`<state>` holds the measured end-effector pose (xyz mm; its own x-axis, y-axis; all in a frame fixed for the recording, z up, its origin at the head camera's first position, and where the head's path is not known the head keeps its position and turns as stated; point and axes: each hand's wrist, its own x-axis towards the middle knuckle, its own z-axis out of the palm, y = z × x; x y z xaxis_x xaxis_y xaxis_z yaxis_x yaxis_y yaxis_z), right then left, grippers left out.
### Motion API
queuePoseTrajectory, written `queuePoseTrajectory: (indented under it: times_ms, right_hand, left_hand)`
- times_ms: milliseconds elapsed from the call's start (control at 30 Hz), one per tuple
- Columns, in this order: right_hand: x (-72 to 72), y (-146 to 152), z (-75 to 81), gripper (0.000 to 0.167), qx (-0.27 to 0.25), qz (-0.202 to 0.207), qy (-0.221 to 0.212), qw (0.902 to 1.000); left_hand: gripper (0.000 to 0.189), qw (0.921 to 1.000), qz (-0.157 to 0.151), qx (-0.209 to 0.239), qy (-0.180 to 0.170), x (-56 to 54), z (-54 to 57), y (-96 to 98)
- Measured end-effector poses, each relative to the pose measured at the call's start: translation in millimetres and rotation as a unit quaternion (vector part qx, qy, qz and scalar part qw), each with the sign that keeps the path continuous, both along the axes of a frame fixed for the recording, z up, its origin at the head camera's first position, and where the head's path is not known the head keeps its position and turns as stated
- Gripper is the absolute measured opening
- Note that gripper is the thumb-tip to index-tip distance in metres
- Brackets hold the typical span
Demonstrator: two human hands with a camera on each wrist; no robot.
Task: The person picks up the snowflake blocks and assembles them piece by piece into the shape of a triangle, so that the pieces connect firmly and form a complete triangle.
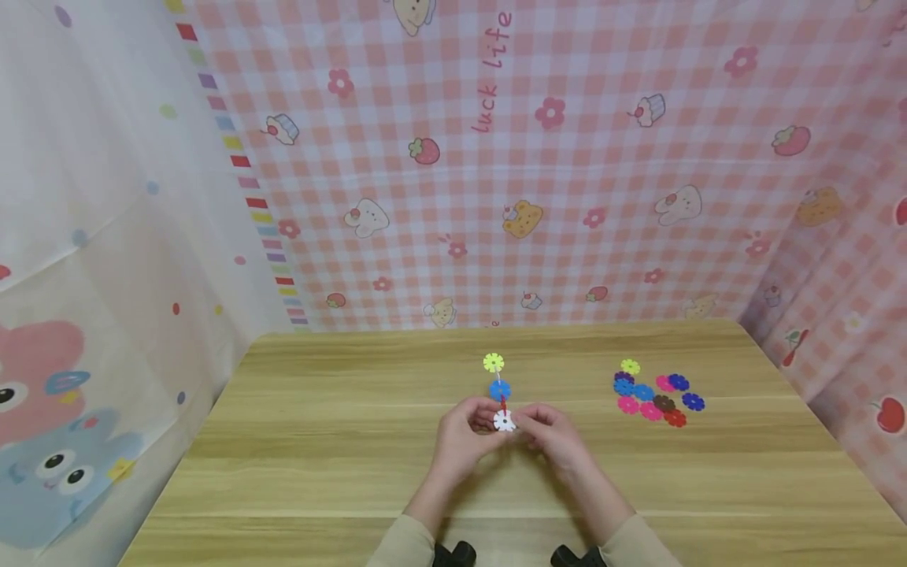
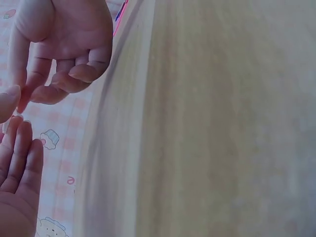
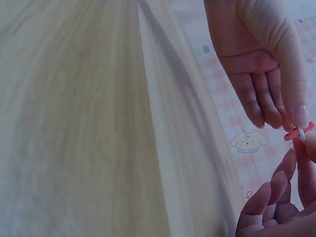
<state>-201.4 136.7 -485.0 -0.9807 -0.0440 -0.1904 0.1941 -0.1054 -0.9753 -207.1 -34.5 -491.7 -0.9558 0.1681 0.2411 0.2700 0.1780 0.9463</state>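
Both hands hold a chain of notched plastic interlocking discs above the table. Its near end is a white disc (image 1: 505,421), pinched by my left hand (image 1: 460,437) from the left and my right hand (image 1: 556,441) from the right. Beyond it come a red disc (image 1: 504,405) seen edge-on, a blue disc (image 1: 500,390), a pale disc (image 1: 497,374) edge-on and a yellow disc (image 1: 494,362) at the far end. From the right wrist, the red disc (image 3: 292,135) shows crossing the white one between the fingertips. In the left wrist view fingers hide most of the chain.
Loose discs in several colours lie to the right on the wooden table (image 1: 319,441), among them a yellow disc (image 1: 630,366), a brown disc (image 1: 664,402) and a red disc (image 1: 675,418). A pink checked curtain (image 1: 453,189) hangs behind the table's far edge.
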Motion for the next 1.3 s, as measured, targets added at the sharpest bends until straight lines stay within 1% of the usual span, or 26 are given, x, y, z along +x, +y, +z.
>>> queuePoseTrajectory:
  times_ms: [167, 333, 500, 567, 633, 733, 800, 833, 933, 1067, 1167, 1300]
  right_hand:
    - [1.0, 4, 0.5, 0.007, 0.012, 0.018, 0.013, 0.9997]
    - [0.7, 15, -1.5, 0.024, 0.049, 0.028, 0.025, 0.9981]
    - [-1.7, 45, -3.2, 0.033, 0.108, 0.044, 0.056, 0.9916]
    - [-2.3, 60, -2.2, 0.035, 0.133, 0.044, 0.063, 0.9882]
    - [-2.3, 76, -0.9, 0.036, 0.155, 0.036, 0.065, 0.9852]
    - [-2.1, 101, 0.5, 0.038, 0.19, 0.014, 0.072, 0.9791]
    - [-2.0, 118, -0.1, 0.038, 0.212, -0.003, 0.082, 0.9738]
    - [-2.0, 126, -0.7, 0.038, 0.22, -0.012, 0.087, 0.9714]
    - [-1.8, 151, -2.3, 0.038, 0.239, -0.026, 0.099, 0.9655]
    - [-0.6, 180, -2.3, 0.042, 0.255, -0.037, 0.098, 0.9612]
    - [0.6, 199, -1.4, 0.047, 0.28, -0.044, 0.089, 0.9549]
    - [1.4, 219, -0.6, 0.05, 0.326, -0.048, 0.092, 0.9398]
  left_hand:
    - [0.033, 0.9998, -0.005, 0.012, -0.016, -0.4, -0.8, -0.9]
    - [0.033, 0.999, -0.014, 0.026, -0.035, -0.4, -0.3, -1.5]
    - [0.034, 0.9985, -0.011, 0.027, -0.047, 0.2, 1.1, -1.9]
    - [0.034, 0.9984, -0.01, 0.023, -0.05, 2.4, 5.7, -2.2]
    - [0.033, 0.9983, -0.014, 0.023, -0.052, 6.4, 13.9, -2.8]
    - [0.031, 0.998, -0.023, 0.025, -0.054, 12.0, 25.6, -3.8]
    - [0.03, 0.9977, -0.028, 0.027, -0.056, 13.5, 28.1, -4.6]
    - [0.031, 0.9975, -0.028, 0.027, -0.059, 12.8, 26.6, -4.7]
    - [0.032, 0.997, -0.03, 0.031, -0.064, 8.0, 15.9, -5.5]
    - [0.033, 0.9969, -0.034, 0.039, -0.06, 1.3, 4.0, -7.2]
    - [0.033, 0.997, -0.037, 0.039, -0.056, -1.0, 0.6, -8.4]
    - [0.033, 0.9968, -0.041, 0.039, -0.056, -2.3, -1.3, -9.9]
